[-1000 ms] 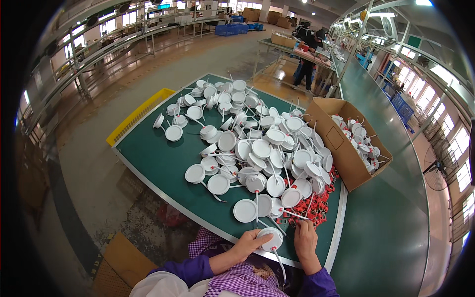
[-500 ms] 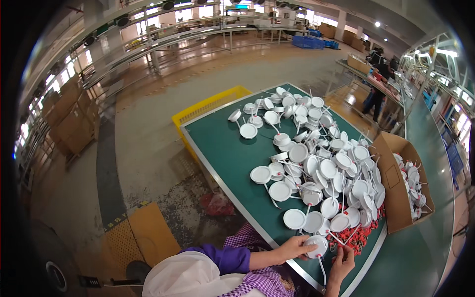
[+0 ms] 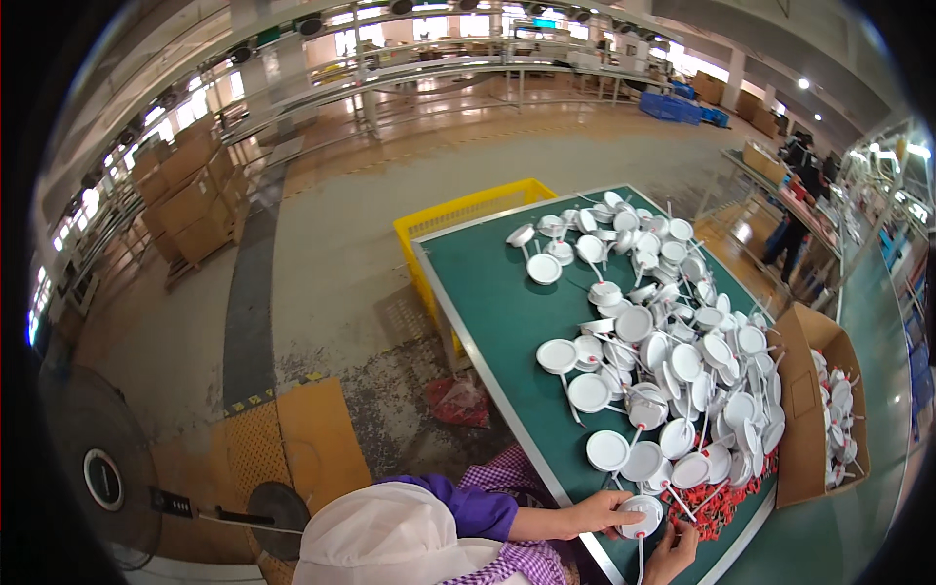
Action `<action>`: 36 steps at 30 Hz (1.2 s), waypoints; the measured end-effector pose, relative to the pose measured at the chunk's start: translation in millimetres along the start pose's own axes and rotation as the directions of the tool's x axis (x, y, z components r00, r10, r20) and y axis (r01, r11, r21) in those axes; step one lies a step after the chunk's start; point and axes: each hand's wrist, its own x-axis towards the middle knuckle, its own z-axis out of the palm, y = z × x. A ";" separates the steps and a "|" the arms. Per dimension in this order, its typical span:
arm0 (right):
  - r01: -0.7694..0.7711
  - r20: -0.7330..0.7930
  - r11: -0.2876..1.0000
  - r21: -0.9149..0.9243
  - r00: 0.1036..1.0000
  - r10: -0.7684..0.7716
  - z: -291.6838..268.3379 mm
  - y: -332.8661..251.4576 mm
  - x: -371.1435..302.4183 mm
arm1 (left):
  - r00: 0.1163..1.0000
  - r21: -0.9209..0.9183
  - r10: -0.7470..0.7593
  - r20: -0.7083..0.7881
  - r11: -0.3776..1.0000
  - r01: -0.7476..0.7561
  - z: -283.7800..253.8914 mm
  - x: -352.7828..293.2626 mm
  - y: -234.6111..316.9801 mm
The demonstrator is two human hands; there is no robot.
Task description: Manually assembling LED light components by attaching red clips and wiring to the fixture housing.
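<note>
My left hand [image 3: 597,515] grips a white round lamp [image 3: 640,515] by its edge, over the near corner of the green table. A white cable hangs from the lamp toward the table's front edge. Close to the lamp's right side is my right hand [image 3: 673,558], its fingers pinched together; whatever is between them is too small or hidden to tell. Just beyond the right hand lies a heap of small red connectors [image 3: 707,509]. Many similar white round lamps [image 3: 685,363] with cables are piled loosely across the table, some lying against the connectors.
An open cardboard box [image 3: 801,405] holding more lamps stands at the table's right side. A yellow crate [image 3: 478,205] sits beyond the left edge of the green table [image 3: 487,322]. At the lower left is a fan [image 3: 102,478]. Another person [image 3: 801,210] stands at a far-right bench.
The view has turned a little, so the table sits farther right and lower. My left hand keeps its hold on the lamp; my right hand's fingers have come nearer to it.
</note>
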 end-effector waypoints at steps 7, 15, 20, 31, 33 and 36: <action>-0.092 0.082 0.994 -0.067 0.992 0.097 -2.5 4.2 -2.0 | 0.998 -0.020 0.060 0.000 0.998 -0.060 -2.3 -2.9 0.6; -0.101 0.152 0.973 -0.207 0.979 0.134 -6.0 -3.7 -4.4 | 0.989 -0.059 0.145 0.017 0.988 -0.144 -8.0 -5.0 -1.7; -0.107 0.133 0.989 -0.097 0.984 0.120 -4.2 -13.9 -7.6 | 0.962 -0.054 0.267 0.052 0.963 -0.264 -8.1 8.3 -23.3; 0.248 0.185 0.966 0.073 0.948 -0.258 12.2 -51.1 14.7 | 0.939 -0.222 0.333 0.083 0.925 -0.308 -16.0 8.2 -25.9; 0.270 0.183 0.959 0.090 0.942 -0.283 14.1 -60.7 15.6 | 0.938 -0.274 0.321 0.128 0.921 -0.278 -17.4 8.6 -24.6; 0.298 0.181 0.948 0.115 0.932 -0.315 15.9 -72.5 17.0 | 0.926 -0.292 0.347 0.147 0.910 -0.294 -22.7 8.9 -26.4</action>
